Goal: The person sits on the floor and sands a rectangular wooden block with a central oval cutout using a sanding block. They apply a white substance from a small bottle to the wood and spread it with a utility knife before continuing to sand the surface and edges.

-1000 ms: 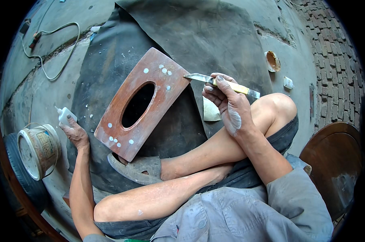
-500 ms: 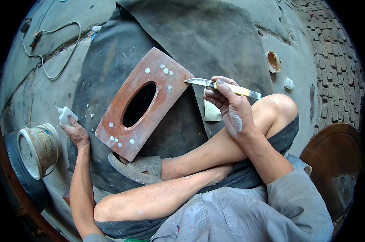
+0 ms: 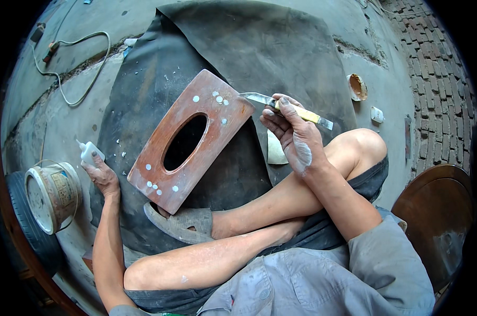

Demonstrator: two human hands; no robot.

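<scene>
My left hand (image 3: pixel 102 175) is closed round a small white squeeze bottle (image 3: pixel 92 153) with a thin nozzle, held left of the wooden piece. Between the thumb and fingers of my right hand (image 3: pixel 294 129) is a knife (image 3: pixel 301 112) with a yellowish handle. Its blade points left, and the tip is at the upper right corner of a reddish-brown wooden piece (image 3: pixel 212 142); whether it touches cannot be made out. The piece has a large oval opening and several pale round spots near both ends. Its lower end rests by my slippered foot (image 3: pixel 180 224). White residue marks my right palm.
Dark sheeting (image 3: pixel 296 47) covers the floor. A white bucket (image 3: pixel 51 197) and a tyre (image 3: pixel 30 226) stand at left, below a cable (image 3: pixel 93 79). At right are a cup with brown residue (image 3: pixel 357 87), a small white bottle (image 3: pixel 377 115) and a round wooden seat (image 3: pixel 433 210). Folded sandpaper-like sheet (image 3: pixel 276 148) lies near my right wrist.
My right hand has shifted slightly left and down, and the blade tip has moved up along the corner of the wooden piece. My left hand keeps hold of the bottle.
</scene>
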